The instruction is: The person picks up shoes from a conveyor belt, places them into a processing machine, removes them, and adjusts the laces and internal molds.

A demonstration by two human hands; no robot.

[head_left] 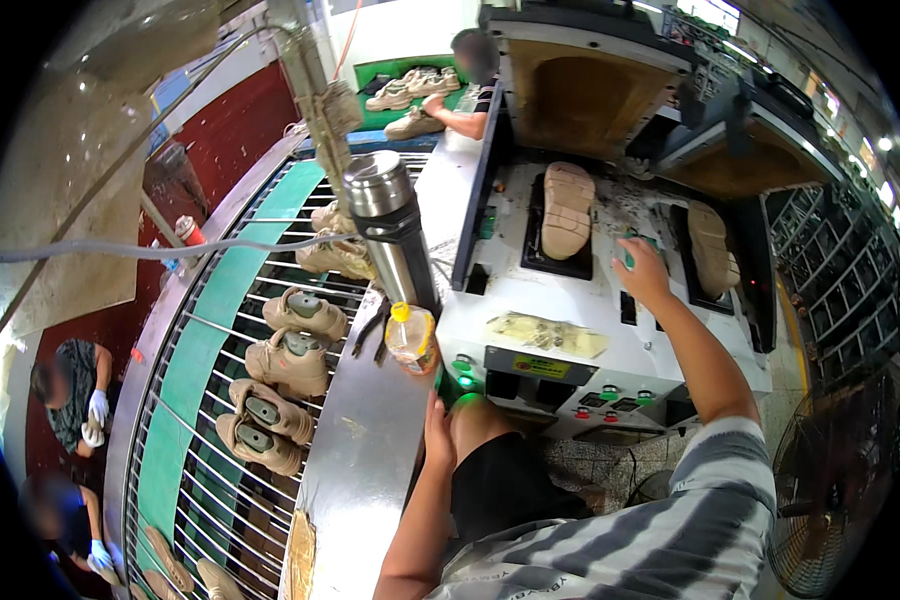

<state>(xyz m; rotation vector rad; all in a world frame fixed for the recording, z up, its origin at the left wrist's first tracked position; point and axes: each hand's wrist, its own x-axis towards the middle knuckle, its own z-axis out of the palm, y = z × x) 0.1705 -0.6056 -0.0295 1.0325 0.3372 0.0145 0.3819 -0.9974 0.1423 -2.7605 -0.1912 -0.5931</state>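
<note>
My right hand (642, 272) is over the white top of a two-station press (460, 318), its fingers stretched out beside a small green part. It is between two beige shoes lying sole up on black pads: one shoe (567, 212) to its left, the other shoe (712, 250) to its right. Nothing shows in its grasp. My left hand (438, 432) is low by my knee at the press's left front corner, below a lit green button (466, 381). Its visible fingers point upward and look straight; the rest are partly hidden.
Two padded lids (595, 95) stand raised behind the shoes. To the left, a steel flask (395, 230) and a yellow-capped bottle (410, 345) stand on a metal ledge. Beige shoes (285, 360) sit on a roller rack. Other people work behind and left. A fan (820, 500) stands right.
</note>
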